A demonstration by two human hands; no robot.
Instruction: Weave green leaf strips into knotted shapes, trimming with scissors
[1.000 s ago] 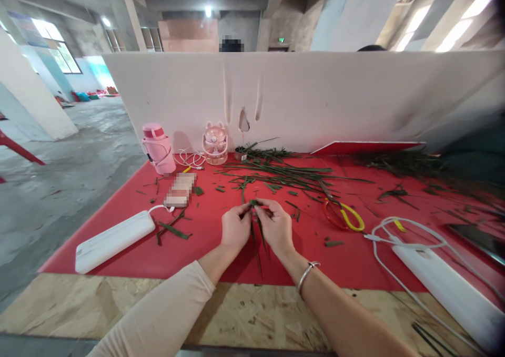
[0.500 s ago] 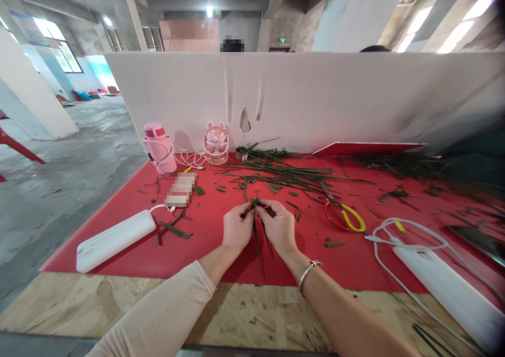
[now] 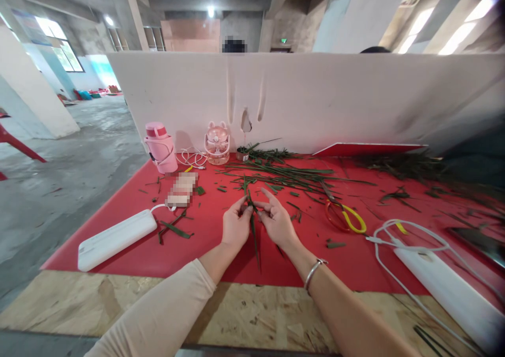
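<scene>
Over the red sheet, my left hand (image 3: 235, 225) pinches dark green leaf strips (image 3: 254, 236) between thumb and fingers. The strips cross at my fingertips; one end points away from me and a longer end hangs down toward me. My right hand (image 3: 278, 223), a silver bangle on its wrist, meets the same strips from the other side. Its thumb and a finger close on them, while its index finger is lifted and stretched forward. Where the strips cross is partly hidden by my fingers. Loose long leaves (image 3: 284, 173) lie just beyond both hands.
Scissors (image 3: 347, 217) with red and yellow handles lie to the right. White power banks (image 3: 118, 238) with cables rest on both sides. A pink bottle (image 3: 161, 149), a clear pink jug (image 3: 217, 144) and a small tin (image 3: 242, 154) stand before a white panel (image 3: 315, 94).
My right hand's index finger has lifted and straightened away from the strips. The strips have turned slightly in my fingers, and more of their far end shows above my left fingertips.
</scene>
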